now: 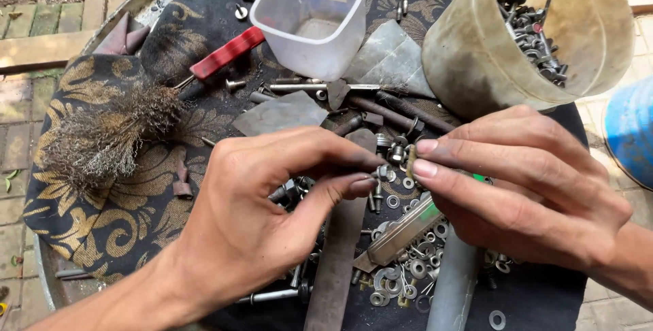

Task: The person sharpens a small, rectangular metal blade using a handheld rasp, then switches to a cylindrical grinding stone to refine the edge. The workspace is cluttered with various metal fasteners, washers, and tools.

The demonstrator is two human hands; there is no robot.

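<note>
Head view: I see my left hand [272, 202] and right hand [517, 181] pinching one small rusty bolt [411, 157] together, loose grey washers [401, 276] unsorted below.

The scene is lit by soft, even daylight from above, bright without harsh sun. Shadows are faint and short, pooling beneath the two hands over the dark gold-patterned cloth [109, 215]. The clear square plastic tub [314, 14] and the cloudy round plastic bucket [476, 59] show mild pale sheen. Focus is sharp at centre; the edges bend slightly from the wide lens.
</note>
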